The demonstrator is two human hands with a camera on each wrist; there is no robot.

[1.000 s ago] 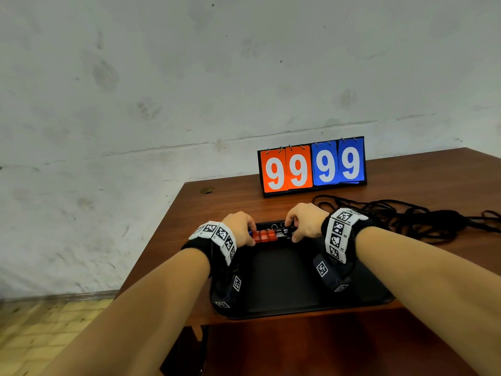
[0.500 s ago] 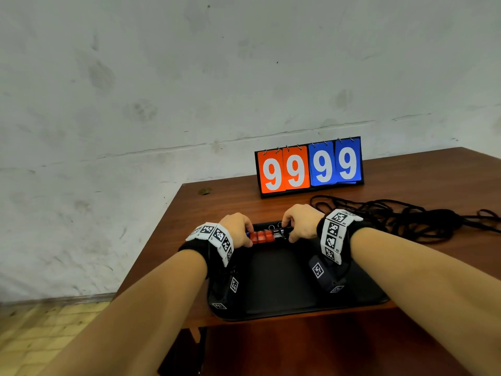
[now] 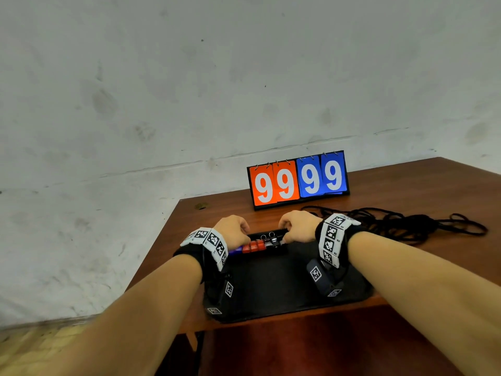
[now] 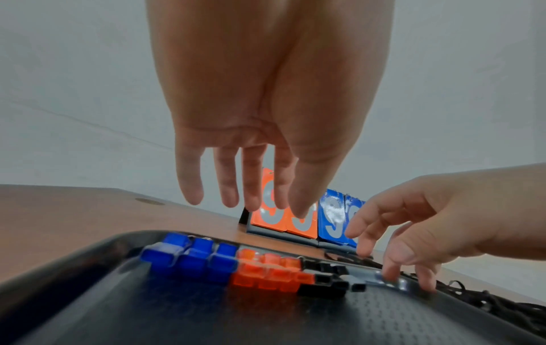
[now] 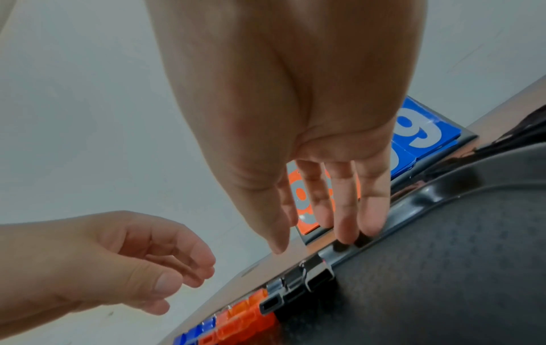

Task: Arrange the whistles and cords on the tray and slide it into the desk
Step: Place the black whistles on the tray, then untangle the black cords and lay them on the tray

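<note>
1. We see a grey-white plastered wall (image 3: 189, 90), mottled with dark smudges and crossed by a thin raised seam.
2. We note a brown wooden desk (image 3: 406, 191) set against this wall, with a round cable hole (image 3: 201, 205) near its back left corner.
3. We observe a flip scoreboard (image 3: 298, 180) upright at the desk's rear edge, reading 99 in orange and 99 in blue.
4. We see yellowish tiled floor (image 3: 32, 346) at lower left.
5. We find the light even and diffuse.

Flip scoreboard (image 3: 298, 180) reading 99 99, upright near grey wall (image 3: 189, 77)
</note>
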